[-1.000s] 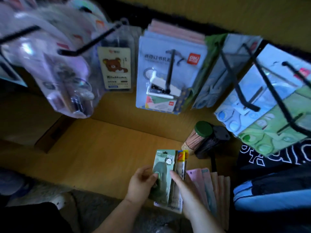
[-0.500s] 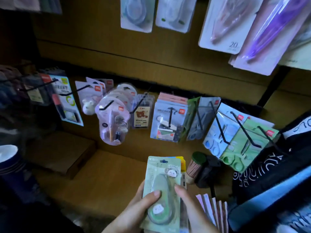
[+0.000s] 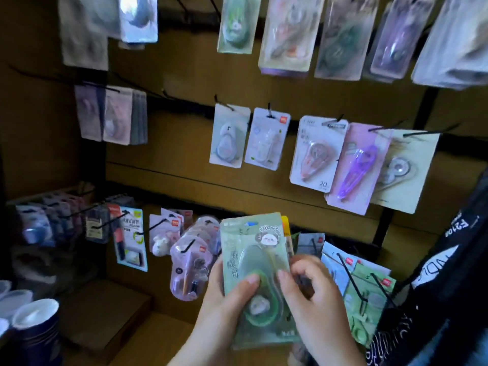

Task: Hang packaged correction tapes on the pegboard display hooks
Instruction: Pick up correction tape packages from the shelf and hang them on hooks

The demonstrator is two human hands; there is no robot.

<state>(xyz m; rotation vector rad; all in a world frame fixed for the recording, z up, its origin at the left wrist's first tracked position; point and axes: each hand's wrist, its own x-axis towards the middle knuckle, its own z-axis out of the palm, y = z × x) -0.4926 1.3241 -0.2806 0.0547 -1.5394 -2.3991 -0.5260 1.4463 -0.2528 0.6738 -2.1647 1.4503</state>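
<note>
A green packaged correction tape stands upright in front of me, with more packs stacked behind it; a yellow edge shows at its top right. My left hand grips the pack's left side, thumb across the front blister. My right hand holds the right side, thumb on the blister and fingers curled behind. On the pegboard above, a row of black hooks carries other correction tapes: a white-blue pack, a pink one and a purple one.
Lower hooks hold stationery packs and green cards close around my hands. A cardboard box sits on the shelf at lower left, beside blue paper cups. A dark bag hangs at right.
The view has tilted upward, bringing the upper rows of hooks into sight. Both hands have raised the green pack from the shelf to in front of the lower hooks.
</note>
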